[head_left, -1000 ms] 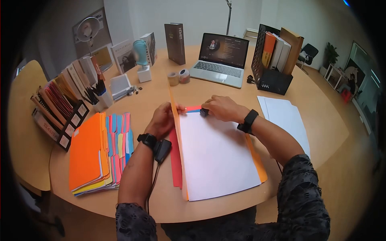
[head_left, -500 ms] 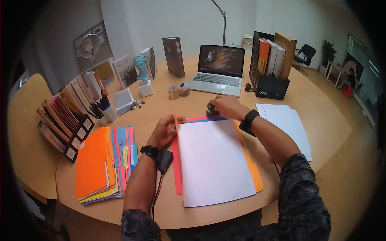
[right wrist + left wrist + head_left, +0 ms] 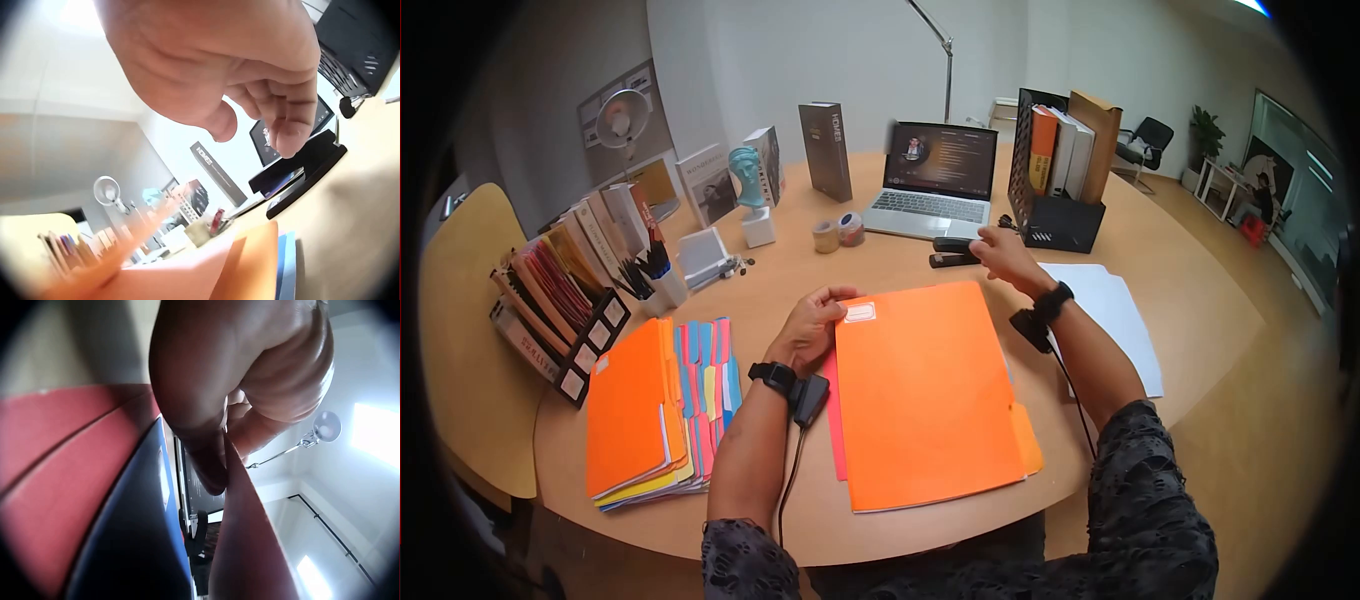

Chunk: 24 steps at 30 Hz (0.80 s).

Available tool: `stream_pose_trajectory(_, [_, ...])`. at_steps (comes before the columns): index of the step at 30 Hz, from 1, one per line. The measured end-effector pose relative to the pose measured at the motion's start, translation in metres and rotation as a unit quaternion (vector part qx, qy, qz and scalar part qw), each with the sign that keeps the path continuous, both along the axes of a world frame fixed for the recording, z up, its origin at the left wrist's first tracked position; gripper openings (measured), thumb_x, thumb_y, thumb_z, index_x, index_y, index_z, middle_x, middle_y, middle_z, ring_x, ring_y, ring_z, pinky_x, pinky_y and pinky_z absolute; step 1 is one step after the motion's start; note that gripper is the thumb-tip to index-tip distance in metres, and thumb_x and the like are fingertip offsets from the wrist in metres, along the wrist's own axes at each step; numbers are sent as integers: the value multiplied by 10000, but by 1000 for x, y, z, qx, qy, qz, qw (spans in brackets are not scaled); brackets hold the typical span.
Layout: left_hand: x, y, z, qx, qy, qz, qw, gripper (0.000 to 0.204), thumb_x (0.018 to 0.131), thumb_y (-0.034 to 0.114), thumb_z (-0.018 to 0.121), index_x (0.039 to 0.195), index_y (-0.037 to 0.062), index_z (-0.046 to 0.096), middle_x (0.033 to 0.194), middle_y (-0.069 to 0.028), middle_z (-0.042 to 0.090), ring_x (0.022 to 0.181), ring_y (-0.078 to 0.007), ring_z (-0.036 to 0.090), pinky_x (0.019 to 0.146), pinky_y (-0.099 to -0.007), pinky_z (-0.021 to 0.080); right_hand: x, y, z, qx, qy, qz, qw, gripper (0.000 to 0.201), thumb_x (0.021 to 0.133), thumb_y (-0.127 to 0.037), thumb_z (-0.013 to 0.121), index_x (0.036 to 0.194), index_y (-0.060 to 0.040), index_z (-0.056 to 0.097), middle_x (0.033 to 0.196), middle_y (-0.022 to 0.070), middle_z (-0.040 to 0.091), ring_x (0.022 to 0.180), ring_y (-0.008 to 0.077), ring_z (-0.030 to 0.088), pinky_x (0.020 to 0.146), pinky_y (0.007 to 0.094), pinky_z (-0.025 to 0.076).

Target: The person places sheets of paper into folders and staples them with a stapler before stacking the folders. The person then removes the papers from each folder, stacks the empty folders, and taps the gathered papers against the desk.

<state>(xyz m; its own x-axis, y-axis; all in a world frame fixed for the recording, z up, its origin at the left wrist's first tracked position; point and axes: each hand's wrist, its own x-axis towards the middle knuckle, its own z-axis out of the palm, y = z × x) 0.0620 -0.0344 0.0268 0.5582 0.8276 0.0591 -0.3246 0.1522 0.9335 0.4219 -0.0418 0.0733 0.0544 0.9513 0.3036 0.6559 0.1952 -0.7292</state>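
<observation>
An orange file folder (image 3: 930, 400) lies in front of me with its cover down, a white label in its top left corner. Red and blue folders show beneath it at the left and in the left wrist view. My left hand (image 3: 808, 328) pinches the cover's edge near the label, its thumb and fingers on either side of it. Beyond the folder's top right corner, a black stapler (image 3: 306, 187) rests on the table. Just over its near end hovers my right hand (image 3: 1008, 258), fingers loosely bent and apart from the stapler.
A pile of orange and coloured folders (image 3: 635, 415) lies to the left. White sheets (image 3: 1105, 330) are at the right. Behind stand tape rolls (image 3: 851, 229), a laptop (image 3: 925, 210), a dark book (image 3: 826, 150) and a black file holder (image 3: 1065, 225).
The orange cover, earlier held upright at the left, has come down over the white paper. My right hand has moved up and right and let go of the stapler, which now lies on the table.
</observation>
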Motion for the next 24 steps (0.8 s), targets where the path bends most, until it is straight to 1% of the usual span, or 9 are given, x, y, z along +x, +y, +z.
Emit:
stream_pose_trajectory(4, [3, 1, -1, 1, -14, 31, 999, 289, 905, -42, 506, 1192, -66, 493, 1211, -176, 584, 1065, -247, 616, 945, -343, 524, -1, -70, -10, -116, 210, 17, 971, 356, 968, -346, 555, 967, 9, 588, 804, 4, 542, 677, 114, 515, 565, 278, 467])
stream_pose_trajectory(6, [4, -4, 6, 3, -22, 66, 998, 317, 893, -68, 491, 1209, -92, 493, 1192, -195, 601, 1054, -242, 618, 966, -332, 508, 2, -91, -21, -217, 337, 129, 907, 350, 967, -342, 563, 1005, 5, 594, 800, 2, 556, 653, 98, 505, 552, 258, 449])
stream_pose_trajectory(10, [11, -6, 7, 25, -11, 105, 994, 333, 881, -51, 501, 1212, -86, 489, 1179, -182, 599, 1043, -246, 617, 953, -331, 509, -42, -136, 0, -211, 224, 105, 946, 264, 943, -249, 575, 1005, 5, 608, 719, -10, 549, 595, 85, 478, 523, 247, 416])
stream_pose_trajectory(12, [10, -10, 11, 15, 9, 115, 993, 294, 862, -30, 523, 1152, -70, 539, 1088, -142, 627, 977, -222, 628, 876, -316, 523, -50, -139, -5, -107, 200, 117, 967, 196, 896, -128, 551, 1011, 14, 620, 727, 2, 576, 600, 86, 505, 522, 249, 418])
stream_pose_trajectory(14, [4, -17, 17, 25, 12, 34, 999, 304, 891, 27, 575, 1188, -35, 565, 1024, -73, 637, 922, -161, 616, 837, -283, 507, -41, -131, -5, -42, 90, 85, 991, 253, 841, -52, 511, 1041, 43, 632, 843, 43, 633, 691, 106, 585, 572, 263, 467])
stream_pose_trajectory(16, [1, -55, 32, 6, 82, 53, 995, 281, 893, 33, 573, 1168, -25, 584, 997, -53, 638, 899, -146, 610, 822, -274, 498, -48, -114, -23, -3, 385, 114, 916, 262, 890, -82, 524, 1103, 56, 590, 933, 70, 649, 733, 133, 627, 598, 273, 507])
stream_pose_trajectory(20, [-26, -96, 50, 29, 184, 86, 979, 243, 890, 46, 571, 1126, -2, 604, 968, -26, 637, 878, -122, 607, 782, -264, 485, -66, -131, -12, -28, 460, 93, 883, 258, 960, -169, 537, 1119, 34, 539, 921, 75, 639, 698, 141, 625, 591, 268, 527])
stream_pose_trajectory(23, [-113, -90, 57, 135, 152, 101, 974, 273, 871, 46, 547, 1130, -14, 611, 983, -11, 635, 874, -101, 597, 788, -261, 496, -55, -139, -9, -157, 414, 124, 888, 285, 1002, -267, 523, 1113, -6, 503, 909, 79, 624, 681, 137, 614, 582, 257, 537])
stream_pose_trajectory(24, [-133, -99, 73, 88, 148, 171, 970, 291, 884, 39, 533, 1166, -7, 589, 1009, -16, 641, 903, -116, 616, 822, -282, 513, -51, -140, -7, -168, 404, 125, 890, 279, 1004, -282, 519, 1099, -20, 508, 901, 79, 622, 688, 132, 615, 581, 252, 536])
